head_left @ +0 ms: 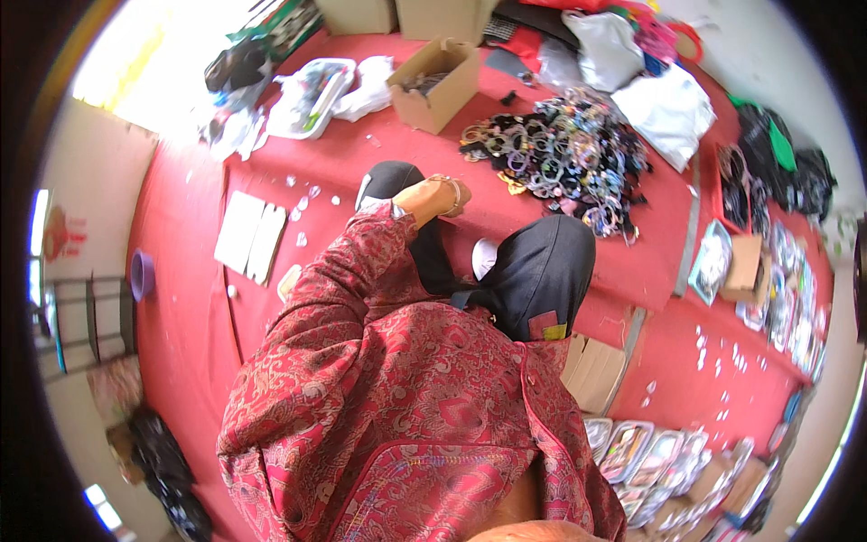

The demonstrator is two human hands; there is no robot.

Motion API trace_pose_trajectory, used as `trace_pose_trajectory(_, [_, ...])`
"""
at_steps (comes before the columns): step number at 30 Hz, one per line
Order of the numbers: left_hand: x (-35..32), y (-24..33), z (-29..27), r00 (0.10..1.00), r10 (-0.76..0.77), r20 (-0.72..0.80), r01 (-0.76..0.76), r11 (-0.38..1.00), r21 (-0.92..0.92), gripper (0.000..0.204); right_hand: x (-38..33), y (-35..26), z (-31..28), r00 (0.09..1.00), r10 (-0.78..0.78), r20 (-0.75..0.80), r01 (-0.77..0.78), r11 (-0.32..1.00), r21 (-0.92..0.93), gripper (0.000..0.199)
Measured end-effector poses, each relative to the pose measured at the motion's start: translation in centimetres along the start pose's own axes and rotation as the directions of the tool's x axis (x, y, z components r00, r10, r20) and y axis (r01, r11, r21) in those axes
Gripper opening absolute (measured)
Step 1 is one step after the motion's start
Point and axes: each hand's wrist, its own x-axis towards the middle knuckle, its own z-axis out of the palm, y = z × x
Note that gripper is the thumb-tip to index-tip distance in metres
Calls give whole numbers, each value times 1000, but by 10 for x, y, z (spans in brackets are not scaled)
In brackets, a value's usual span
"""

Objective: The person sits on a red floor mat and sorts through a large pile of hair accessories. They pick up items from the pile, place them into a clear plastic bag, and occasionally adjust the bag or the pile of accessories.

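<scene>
My left hand (440, 198) rests by my left knee (390, 179), with the arm in a red patterned sleeve (330, 262). A pale thin band (457, 193) loops around it; whether this is worn or held I cannot tell. The fingers bend down out of sight, so their grip does not show. Beyond my knees, a large heap of many-coloured hair ties (569, 154) lies on the red floor covering. My right hand is out of view.
Behind the heap stand an open cardboard box (436, 86), a white tray (312, 99) and plastic bags (664, 113). White flat pieces (251, 237) lie at left near a purple tub (142, 275). Packed clear trays (628, 449) and flat cardboard (591, 372) are at right.
</scene>
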Motion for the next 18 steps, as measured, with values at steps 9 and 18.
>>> trace_pose_trajectory(9, [-31,-33,21,985,-90,-150,67,986,-153,39,38,47,7,845,-533,-41,409,693,-594,31])
trace_pose_trajectory(18, [-48,-25,43,990,-95,-101,76,982,-176,34,18,31,28,921,-295,-256,254,950,-181,20])
